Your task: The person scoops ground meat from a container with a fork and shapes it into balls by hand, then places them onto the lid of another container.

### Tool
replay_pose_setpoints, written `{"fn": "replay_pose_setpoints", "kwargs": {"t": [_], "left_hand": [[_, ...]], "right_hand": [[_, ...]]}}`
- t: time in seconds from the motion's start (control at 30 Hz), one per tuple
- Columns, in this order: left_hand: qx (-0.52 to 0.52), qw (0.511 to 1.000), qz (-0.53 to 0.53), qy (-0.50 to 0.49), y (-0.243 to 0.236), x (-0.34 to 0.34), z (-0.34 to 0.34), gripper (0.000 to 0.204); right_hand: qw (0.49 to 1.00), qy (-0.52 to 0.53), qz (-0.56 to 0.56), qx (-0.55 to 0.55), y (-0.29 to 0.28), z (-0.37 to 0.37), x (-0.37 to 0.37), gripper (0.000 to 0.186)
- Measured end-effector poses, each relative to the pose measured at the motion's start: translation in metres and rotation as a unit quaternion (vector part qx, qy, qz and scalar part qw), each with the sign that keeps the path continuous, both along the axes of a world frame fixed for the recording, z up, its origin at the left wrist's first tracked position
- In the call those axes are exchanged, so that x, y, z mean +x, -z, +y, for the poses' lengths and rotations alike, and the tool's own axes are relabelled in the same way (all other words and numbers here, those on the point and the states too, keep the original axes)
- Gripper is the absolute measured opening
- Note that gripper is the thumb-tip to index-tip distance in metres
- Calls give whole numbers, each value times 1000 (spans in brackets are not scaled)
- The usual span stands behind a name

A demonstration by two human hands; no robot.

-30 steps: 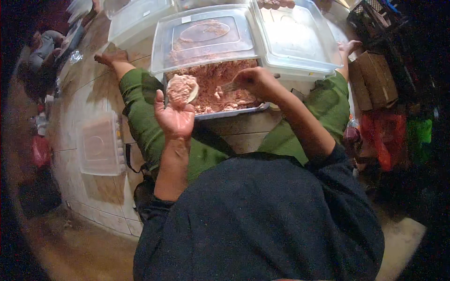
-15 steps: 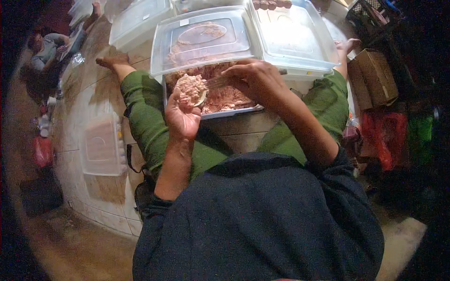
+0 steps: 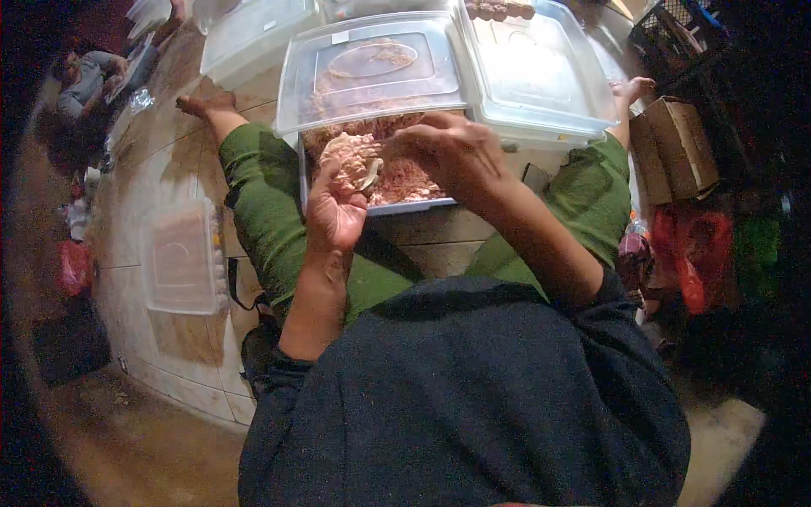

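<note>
My left hand [image 3: 338,218], palm up, is closed around a pale round wrapper [image 3: 369,179] heaped with pinkish minced filling [image 3: 346,155]. The wrapper's rim shows on the side toward my right hand. With curled fingers, my right hand [image 3: 460,156] grips a fork [image 3: 377,149], its tines at the heap; my fingers hide most of its handle. Both hands are over a plastic tub [image 3: 405,205] of the same pink mixture [image 3: 410,180] between my legs. A translucent lid [image 3: 380,100] covers the tub's far part.
Another lidded clear box [image 3: 541,80] stands at the far right, with brown rolls [image 3: 500,10] beyond. A clear box of pale pieces [image 3: 182,258] lies on the tiles at left. A cardboard box [image 3: 680,148] and red bag [image 3: 697,253] are at right; a person [image 3: 89,80] sits far left.
My right hand has shifted slightly left and is a little blurred, with the fork still at the filling. The left hand keeps its hold, and the whole view has shifted slightly.
</note>
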State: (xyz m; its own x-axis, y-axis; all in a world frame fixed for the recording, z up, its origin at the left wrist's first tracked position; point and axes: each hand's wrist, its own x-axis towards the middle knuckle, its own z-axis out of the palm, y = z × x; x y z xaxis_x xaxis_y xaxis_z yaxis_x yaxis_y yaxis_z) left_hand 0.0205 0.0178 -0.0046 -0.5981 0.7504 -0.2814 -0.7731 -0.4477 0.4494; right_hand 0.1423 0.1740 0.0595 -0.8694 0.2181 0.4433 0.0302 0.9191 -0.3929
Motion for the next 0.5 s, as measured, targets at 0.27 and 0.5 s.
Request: {"fn": "replay_pose_setpoints", "kwargs": {"t": [0.27,0.5], "left_hand": [[2,999,46,-2,10,1,-2,41],[82,995,-30,36,-6,6,2,55]], "right_hand": [[997,1,-30,-69,15,1,-1,15],[994,-71,-41,-75,17,-1,-6,15]]}}
